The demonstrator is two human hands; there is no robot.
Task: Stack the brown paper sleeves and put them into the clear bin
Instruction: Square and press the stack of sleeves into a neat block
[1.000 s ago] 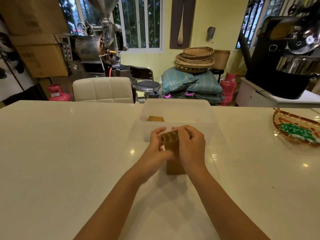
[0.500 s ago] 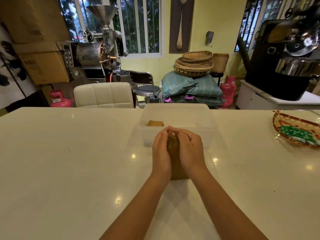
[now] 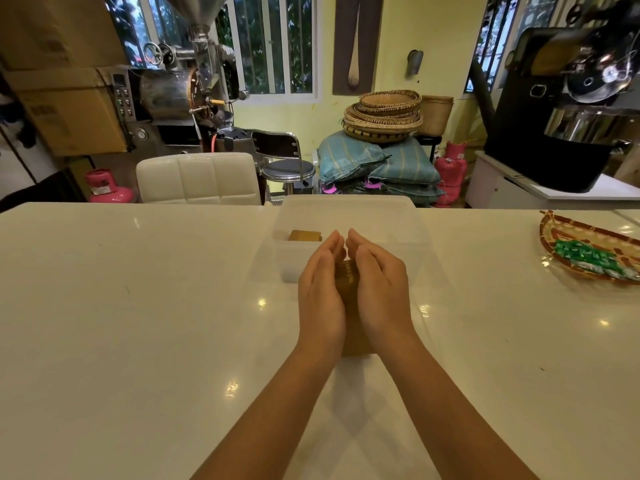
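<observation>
A stack of brown paper sleeves stands on the white glossy bench, pressed between the left hand and the right hand. Just behind them sits the clear plastic bin, with a smaller bundle of brown sleeves in its left part. Far right on the bench lies a woven tray holding green packets. Beyond the bench's far edge stands a white padded chair.

You won't find legible text here. Print on the brown cardboard boxes is too blurred; green packets too small.
</observation>
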